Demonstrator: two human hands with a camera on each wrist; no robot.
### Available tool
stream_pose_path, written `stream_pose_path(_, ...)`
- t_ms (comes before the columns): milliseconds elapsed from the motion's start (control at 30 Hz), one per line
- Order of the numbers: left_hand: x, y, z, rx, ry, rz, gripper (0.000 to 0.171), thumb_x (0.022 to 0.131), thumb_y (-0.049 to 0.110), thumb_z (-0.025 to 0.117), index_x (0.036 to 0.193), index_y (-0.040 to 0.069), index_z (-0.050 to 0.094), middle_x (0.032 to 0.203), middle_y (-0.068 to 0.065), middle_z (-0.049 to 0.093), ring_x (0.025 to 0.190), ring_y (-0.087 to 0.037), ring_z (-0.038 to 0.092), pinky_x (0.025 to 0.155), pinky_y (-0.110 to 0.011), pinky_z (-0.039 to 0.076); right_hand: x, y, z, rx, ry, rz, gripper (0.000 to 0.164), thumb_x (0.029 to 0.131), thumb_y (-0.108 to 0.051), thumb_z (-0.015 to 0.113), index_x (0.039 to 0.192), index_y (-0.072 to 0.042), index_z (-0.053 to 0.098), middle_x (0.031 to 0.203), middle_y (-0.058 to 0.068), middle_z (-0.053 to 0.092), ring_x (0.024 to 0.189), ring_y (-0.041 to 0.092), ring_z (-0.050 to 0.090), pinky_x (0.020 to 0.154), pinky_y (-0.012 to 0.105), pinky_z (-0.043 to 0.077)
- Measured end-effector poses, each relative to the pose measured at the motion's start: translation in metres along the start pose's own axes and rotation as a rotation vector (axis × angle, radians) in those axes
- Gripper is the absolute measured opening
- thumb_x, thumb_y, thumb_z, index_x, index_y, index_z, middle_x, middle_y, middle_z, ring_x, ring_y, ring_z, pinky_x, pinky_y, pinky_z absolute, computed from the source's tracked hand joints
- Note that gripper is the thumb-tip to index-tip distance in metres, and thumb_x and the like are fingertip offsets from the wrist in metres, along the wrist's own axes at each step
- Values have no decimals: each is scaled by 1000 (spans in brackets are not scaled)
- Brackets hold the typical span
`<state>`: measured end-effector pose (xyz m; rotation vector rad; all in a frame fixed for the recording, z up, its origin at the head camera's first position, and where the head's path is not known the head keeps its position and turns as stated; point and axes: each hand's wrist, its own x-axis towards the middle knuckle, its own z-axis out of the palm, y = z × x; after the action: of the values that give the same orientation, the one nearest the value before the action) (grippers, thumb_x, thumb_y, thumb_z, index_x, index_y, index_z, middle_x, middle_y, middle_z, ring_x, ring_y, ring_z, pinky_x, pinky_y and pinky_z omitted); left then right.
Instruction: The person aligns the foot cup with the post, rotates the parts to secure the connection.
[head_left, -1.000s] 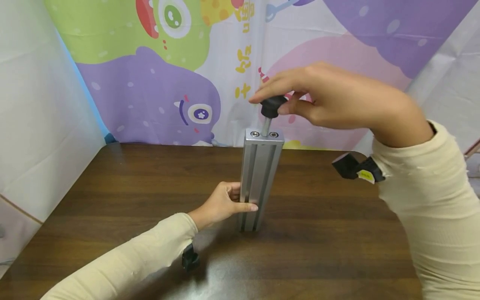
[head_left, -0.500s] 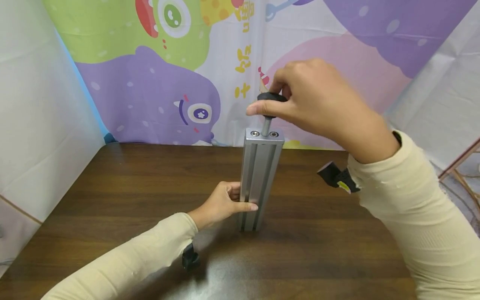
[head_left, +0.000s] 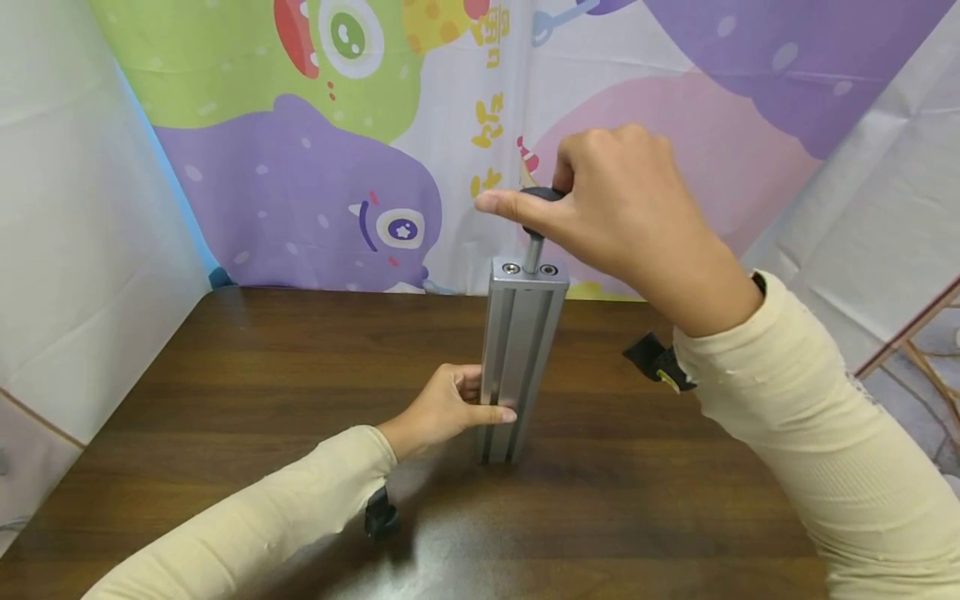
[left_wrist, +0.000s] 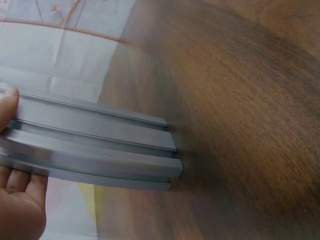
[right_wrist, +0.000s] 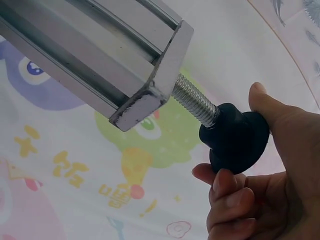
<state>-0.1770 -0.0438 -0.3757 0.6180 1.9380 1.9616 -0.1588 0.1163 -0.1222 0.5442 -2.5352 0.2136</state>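
Observation:
A silver aluminium profile (head_left: 522,342) with grooved sides stands upright on the wooden table. My left hand (head_left: 437,410) grips it low down, thumb across the near face and fingers behind. In the left wrist view the lower end of the profile meets the table. A flat end plate with two screws caps the top. From it a threaded rod (right_wrist: 196,101) sticks out, bearing a black levelling foot (right_wrist: 232,137). My right hand (head_left: 626,212) pinches this foot, its thumb on the rim and its fingers against the opposite side. Part of the thread shows between foot and plate.
Behind the table (head_left: 247,400) hangs a cloth backdrop (head_left: 300,192) with cartoon figures. White sheets (head_left: 52,217) close off the sides. A small black camera mount (head_left: 382,512) hangs from each sleeve.
The right hand has turned around the foot, its thumb swinging from the near right side across to the left, and the wrist has come nearer. The left hand and profile have stayed put.

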Motion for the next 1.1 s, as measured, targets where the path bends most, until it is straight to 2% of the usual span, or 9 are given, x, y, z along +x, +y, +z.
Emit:
stream_pose_path(233, 1, -1, 0, -5, 1, 2, 41, 76, -2, 77, 114, -8, 63, 101, -19, 71, 90, -17, 70, 80, -30, 55, 0, 0, -1, 12, -20, 15, 70, 83, -69, 56, 48, -10, 44, 48, -2, 31, 54, 18, 33, 52, 35, 31)
stream_pose_path(367, 2, -1, 0, -5, 6, -3, 40, 76, -3, 77, 113, -8, 64, 100, -19, 71, 88, -16, 69, 79, -30, 56, 0, 5, -9, 47, -118, -9, 62, 88, -65, 51, 67, -8, 63, 60, 3, 56, 61, 22, 50, 61, 38, 41)
stream_pose_path(467, 2, -1, 1, -7, 8, -6, 40, 75, -4, 77, 113, -8, 64, 99, -19, 71, 87, -15, 69, 78, -29, 56, 1, 13, -17, 102, -245, -110, 51, 93, -55, 53, 105, -8, 68, 94, 6, 70, 83, 23, 62, 75, 39, 47)
stream_pose_path(533, 1, 0, 1, -8, 8, -5, 40, 75, -4, 77, 113, -8, 64, 99, -19, 71, 87, -15, 69, 78, -29, 56, 2, 22, -20, 137, -312, -227, 47, 94, -44, 59, 124, -8, 61, 113, 6, 68, 93, 21, 62, 81, 39, 48)
stream_pose_path(600, 1, 0, 0, -11, 6, -2, 40, 76, -3, 77, 113, -9, 64, 100, -19, 71, 88, -15, 69, 78, -29, 56, 3, 29, -21, 168, -330, -366, 48, 91, -29, 67, 134, -10, 55, 126, 6, 62, 104, 21, 60, 86, 39, 47)
stream_pose_path(700, 1, 0, 0, -13, 4, 0, 40, 76, -4, 77, 113, -9, 64, 100, -19, 71, 88, -16, 70, 78, -29, 56, 4, 37, -21, 188, -320, -516, 54, 86, -6, 70, 137, -12, 53, 136, 7, 56, 111, 21, 57, 84, 38, 47)
stream_pose_path(800, 1, 0, 0, -18, 3, -1, 40, 76, -4, 77, 113, -9, 64, 100, -19, 71, 89, -16, 70, 78, -30, 56, 5, 40, -22, 188, -316, -579, 55, 85, 9, 63, 135, -12, 56, 132, 5, 59, 101, 18, 60, 77, 34, 48)
stream_pose_path(933, 1, -1, 0, -17, 3, 4, 40, 75, -4, 77, 113, -9, 64, 100, -19, 71, 88, -16, 70, 78, -30, 56, 5, 38, -23, 167, -317, -582, 54, 85, 14, 56, 131, -13, 60, 124, 1, 64, 80, 13, 58, 70, 31, 46)
stream_pose_path(1100, 1, -1, 0, -6, 9, 1, 40, 75, -4, 78, 112, -8, 64, 99, -19, 71, 87, -15, 70, 77, -30, 56, 5, 37, -24, 150, -315, -559, 47, 86, 10, 60, 128, -12, 62, 116, 1, 66, 76, 10, 59, 69, 30, 47)
